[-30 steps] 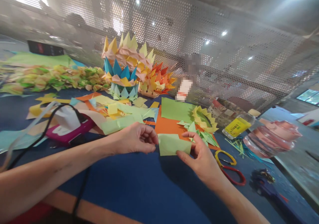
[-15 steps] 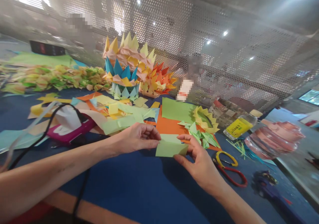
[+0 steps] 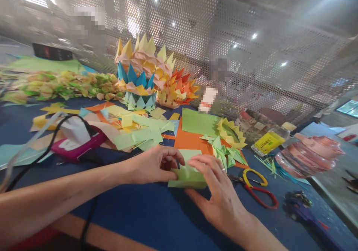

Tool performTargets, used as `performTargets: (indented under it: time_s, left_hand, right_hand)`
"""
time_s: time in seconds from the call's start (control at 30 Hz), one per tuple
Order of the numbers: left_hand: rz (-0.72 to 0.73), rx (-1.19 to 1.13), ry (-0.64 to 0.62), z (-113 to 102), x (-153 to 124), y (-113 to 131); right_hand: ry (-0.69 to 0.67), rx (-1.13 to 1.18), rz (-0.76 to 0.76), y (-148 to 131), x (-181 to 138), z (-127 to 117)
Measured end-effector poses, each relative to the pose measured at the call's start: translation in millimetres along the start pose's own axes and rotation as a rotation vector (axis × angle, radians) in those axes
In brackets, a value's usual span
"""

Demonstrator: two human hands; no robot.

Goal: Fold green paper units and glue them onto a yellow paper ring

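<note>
The left hand (image 3: 159, 163) is closed to a narrow pinch, thumb and forefinger on the left end of the green paper (image 3: 188, 179), its other fingers curled in. The right hand (image 3: 218, 184) is loosely cupped, with a moderate gap: its fingers lie over the paper's right part while the thumb sits by the lower edge. I cannot tell whether that thumb grips. The paper is raised above the worktop (image 3: 134, 210), between the hands, with a paler upper panel and a darker lower one.

The step in hand looks like creasing. To do it well, the edges should be lined up before any pressure goes on, the left pinch kept light so the sheet does not buckle, and the fingertips run along the fold from the middle outward. Pressing it against the worktop would probably give a sharper line.

Just beyond the paper lies an orange sheet (image 3: 186, 138), with green folded pieces (image 3: 223, 152) on it. Scissors (image 3: 256, 170) lie just right of the right hand, and a dark blue tool (image 3: 303, 208) lies nearer the worktop's right edge. Left of the paper are scraps (image 3: 138, 141); paper crowns (image 3: 141, 79) stand towards the far edge.
</note>
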State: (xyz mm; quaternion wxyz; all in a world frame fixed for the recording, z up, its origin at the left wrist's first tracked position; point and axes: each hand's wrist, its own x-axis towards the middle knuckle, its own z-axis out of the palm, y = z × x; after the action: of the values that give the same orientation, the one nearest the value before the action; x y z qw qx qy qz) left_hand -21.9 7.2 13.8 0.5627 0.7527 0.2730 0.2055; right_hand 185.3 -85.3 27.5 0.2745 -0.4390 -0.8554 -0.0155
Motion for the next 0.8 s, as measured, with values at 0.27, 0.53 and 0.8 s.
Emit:
performTargets:
  time_s: [0.27,0.53,0.8]
  left_hand:
    - [0.019,0.086,0.022,0,-1,-2]
    - [0.091,0.244,-0.011,2,-5,4]
    - [0.148,0.376,-0.232,0,-15,11]
  right_hand:
    - [0.005,-0.102,-0.194,-5,-4,3]
    - [-0.046,-0.102,-0.196,6,-11,4]
    - [-0.154,-0.097,-0.19,7,-9,-3]
